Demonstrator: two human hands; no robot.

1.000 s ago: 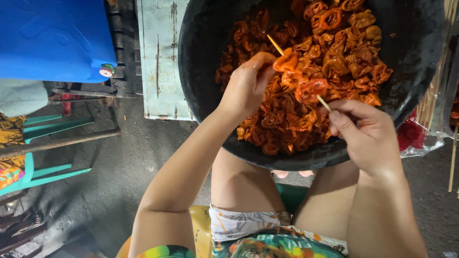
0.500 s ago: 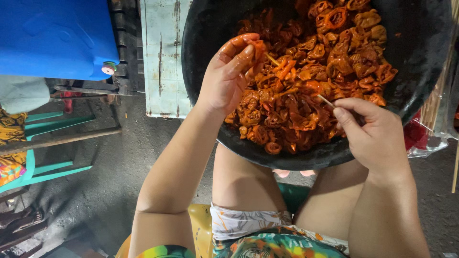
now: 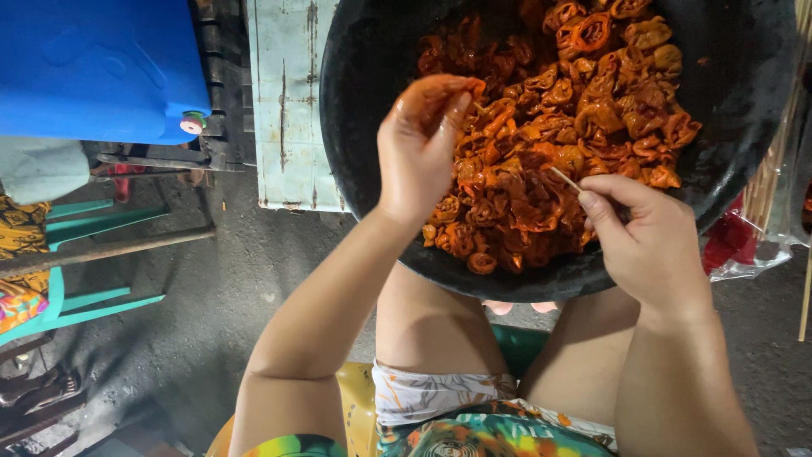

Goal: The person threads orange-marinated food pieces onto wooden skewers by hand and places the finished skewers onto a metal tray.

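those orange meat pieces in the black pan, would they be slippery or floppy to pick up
Probably slippery: the meat pieces look glossy with orange sauce, which also coats the left hand. Likely soft and floppy, since they lie curled and folded. Each looks light; the left hand pinches one with its fingertips.

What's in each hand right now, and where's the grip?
Right hand pinches a thin wooden skewer near its lower end, tip toward the bowl. Left hand holds an orange meat piece at its fingertips.
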